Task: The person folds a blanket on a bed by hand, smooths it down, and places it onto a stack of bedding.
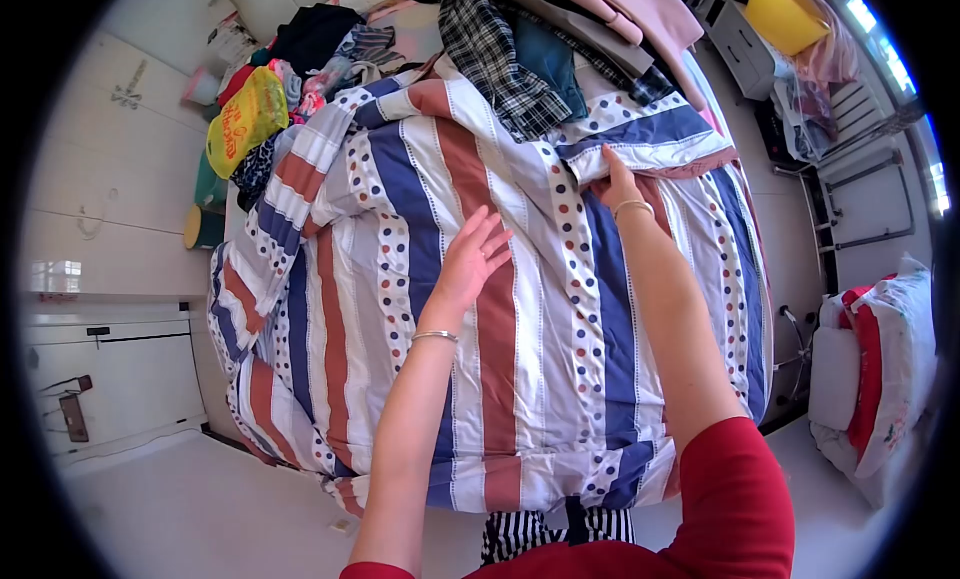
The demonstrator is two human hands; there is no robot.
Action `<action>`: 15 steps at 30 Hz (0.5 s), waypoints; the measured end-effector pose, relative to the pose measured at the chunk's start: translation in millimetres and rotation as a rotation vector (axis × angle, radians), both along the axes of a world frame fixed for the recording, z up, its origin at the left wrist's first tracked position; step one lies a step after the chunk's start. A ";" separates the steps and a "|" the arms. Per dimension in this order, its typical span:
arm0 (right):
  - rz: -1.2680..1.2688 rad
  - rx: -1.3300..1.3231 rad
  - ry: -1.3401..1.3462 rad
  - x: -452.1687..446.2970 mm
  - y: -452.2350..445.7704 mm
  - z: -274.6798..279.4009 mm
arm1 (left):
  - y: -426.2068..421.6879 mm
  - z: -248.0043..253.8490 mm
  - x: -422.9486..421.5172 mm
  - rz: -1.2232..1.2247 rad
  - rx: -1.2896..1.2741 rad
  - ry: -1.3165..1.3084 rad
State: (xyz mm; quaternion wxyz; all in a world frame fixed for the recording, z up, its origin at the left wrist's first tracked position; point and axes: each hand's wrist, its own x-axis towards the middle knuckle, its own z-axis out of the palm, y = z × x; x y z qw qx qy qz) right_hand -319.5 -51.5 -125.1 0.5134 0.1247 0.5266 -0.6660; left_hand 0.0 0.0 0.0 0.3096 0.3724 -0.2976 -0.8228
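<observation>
A striped and dotted duvet (502, 329) in white, blue and rust-brown covers the bed. My left hand (472, 257) is over its middle, fingers spread and holding nothing; I cannot tell if it touches the cloth. Further up and to the right, my right hand (622, 191) grips the duvet at the edge of a turned-back fold (650, 139). The fingers under that fold are partly hidden. Along the left side, another part of the duvet lies bunched and folded over itself.
Plaid clothing (490, 64) and a pink garment (640, 14) lie at the bed's far end. A yellow bag (246, 119) sits among piled clothes at the far left. White cabinets (120, 359) stand left; stacked pillows (880, 359) and a metal rack (865, 194) are right.
</observation>
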 end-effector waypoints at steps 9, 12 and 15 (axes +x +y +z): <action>-0.107 -0.378 -0.107 -11.9 26.9 90.8 | -64.9 4.8 -47.0 0.080 0.037 0.129; -0.053 -0.329 -0.019 -18.9 95.4 169.7 | -77.7 7.1 -55.9 0.092 0.032 0.149; -0.123 -0.388 0.168 -14.0 157.5 228.4 | -85.7 18.6 -65.9 0.104 0.004 0.144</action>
